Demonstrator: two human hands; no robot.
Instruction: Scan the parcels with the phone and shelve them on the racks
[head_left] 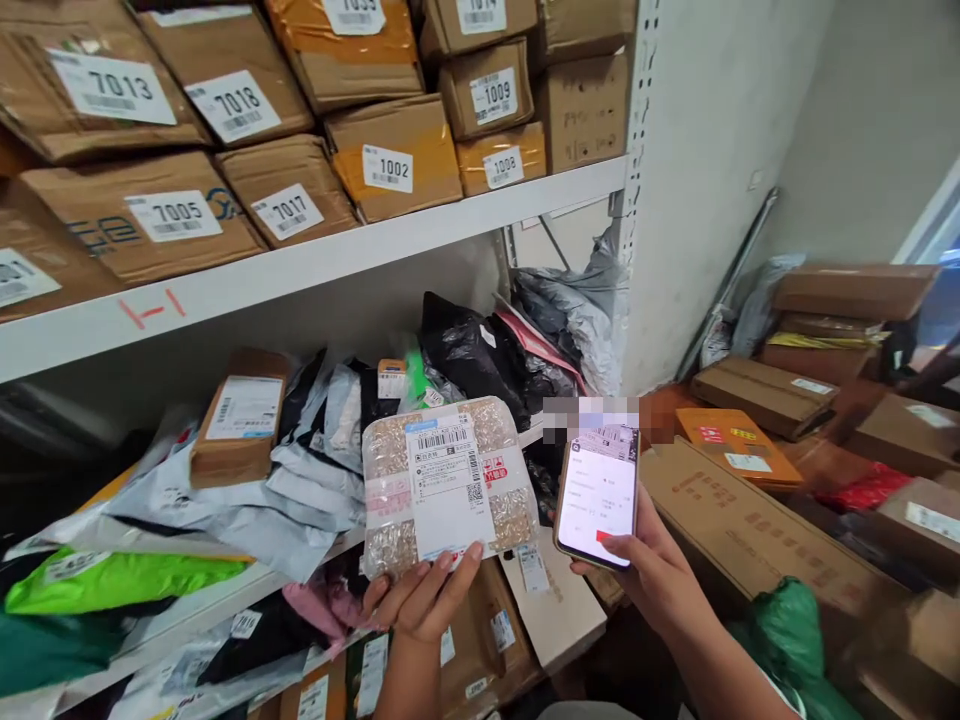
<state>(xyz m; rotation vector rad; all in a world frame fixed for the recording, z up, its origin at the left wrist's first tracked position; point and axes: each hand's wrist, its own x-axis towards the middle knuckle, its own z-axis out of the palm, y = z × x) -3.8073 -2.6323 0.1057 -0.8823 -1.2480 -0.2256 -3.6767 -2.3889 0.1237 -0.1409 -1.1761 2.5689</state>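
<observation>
My left hand [424, 600] holds up a flat bubble-wrapped parcel [390, 480] by its lower edge, thumb on the front. The parcel bears a white shipping label [444, 488] with a barcode, facing me. My right hand [651, 572] grips a smartphone [598, 492] upright just right of the parcel, its lit screen towards me showing a white page with a small red button. Both hands are in front of a white metal shelf [315, 262].
The upper shelf carries brown cartons with numbered labels such as 7005 [174, 215] and 1002 [388, 168]. The lower shelf holds several grey, black and green mailer bags [300, 500] and a small box [238, 418]. Cartons [757, 530] are stacked on the floor at right.
</observation>
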